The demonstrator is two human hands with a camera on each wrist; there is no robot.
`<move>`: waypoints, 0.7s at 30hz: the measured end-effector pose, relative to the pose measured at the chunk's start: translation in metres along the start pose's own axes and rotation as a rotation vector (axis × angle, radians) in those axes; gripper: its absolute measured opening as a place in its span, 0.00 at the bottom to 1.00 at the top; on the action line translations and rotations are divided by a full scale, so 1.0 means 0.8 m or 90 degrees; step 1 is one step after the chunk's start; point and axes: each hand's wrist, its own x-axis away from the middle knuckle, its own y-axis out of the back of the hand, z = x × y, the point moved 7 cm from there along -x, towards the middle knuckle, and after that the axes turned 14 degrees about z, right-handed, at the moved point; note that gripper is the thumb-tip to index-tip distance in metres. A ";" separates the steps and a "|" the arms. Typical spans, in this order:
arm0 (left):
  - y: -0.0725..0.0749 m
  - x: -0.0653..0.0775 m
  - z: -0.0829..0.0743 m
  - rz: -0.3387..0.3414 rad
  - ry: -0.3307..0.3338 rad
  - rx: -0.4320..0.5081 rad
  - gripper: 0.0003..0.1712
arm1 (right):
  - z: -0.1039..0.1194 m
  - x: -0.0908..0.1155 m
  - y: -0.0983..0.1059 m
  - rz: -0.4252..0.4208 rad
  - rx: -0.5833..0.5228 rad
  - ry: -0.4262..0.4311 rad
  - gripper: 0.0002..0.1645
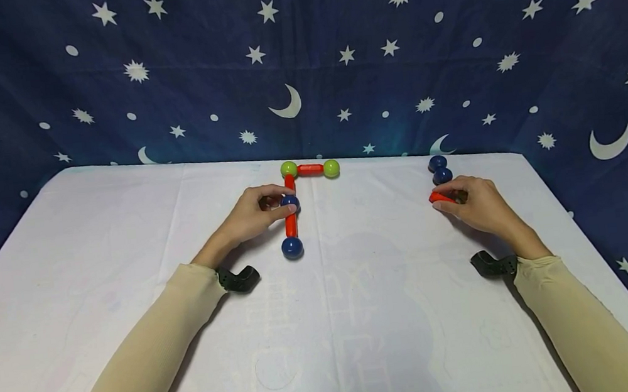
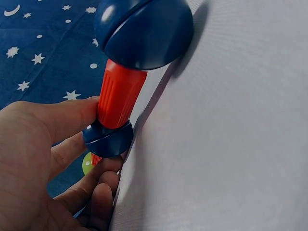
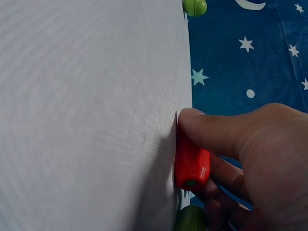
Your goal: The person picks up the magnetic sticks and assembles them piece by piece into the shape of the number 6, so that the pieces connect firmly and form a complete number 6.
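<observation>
My left hand (image 1: 249,216) holds the middle blue ball (image 1: 290,203) of a joined piece between thumb and fingers. From that ball a red rod (image 1: 291,226) runs toward me to another blue ball (image 1: 292,248). Beyond it, another red rod leads back to a green ball (image 1: 289,170), where a crosswise red rod (image 1: 310,170) joins a second green ball (image 1: 331,168). On the right, my right hand (image 1: 479,205) pinches a loose red rod (image 3: 192,161) close over the table. A dark green rounded thing (image 3: 190,219) shows partly beneath those fingers in the right wrist view.
Two blue balls (image 1: 442,175) lie just beyond my right hand near the table's back edge. A white cloth covers the table (image 1: 382,315). Behind it hangs a dark blue curtain (image 1: 167,84) with stars and moons. Each wrist carries a black camera mount (image 1: 239,279).
</observation>
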 end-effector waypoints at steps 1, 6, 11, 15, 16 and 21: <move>0.000 0.000 0.000 0.000 -0.001 0.000 0.21 | 0.000 0.000 0.000 -0.001 -0.001 -0.001 0.18; 0.000 0.000 0.000 -0.002 -0.002 0.000 0.21 | 0.002 0.000 0.002 -0.006 -0.009 -0.003 0.18; -0.001 0.000 0.000 -0.002 -0.002 0.003 0.21 | 0.006 0.001 0.005 -0.017 -0.023 -0.001 0.18; -0.001 0.000 0.001 -0.005 -0.003 0.004 0.20 | 0.013 -0.002 0.007 -0.031 -0.034 0.022 0.17; -0.001 0.000 0.001 -0.005 -0.002 0.003 0.20 | 0.016 -0.003 0.007 -0.032 -0.037 0.028 0.17; -0.001 -0.001 -0.001 -0.003 -0.004 0.001 0.21 | 0.026 -0.011 0.008 -0.027 -0.048 0.047 0.16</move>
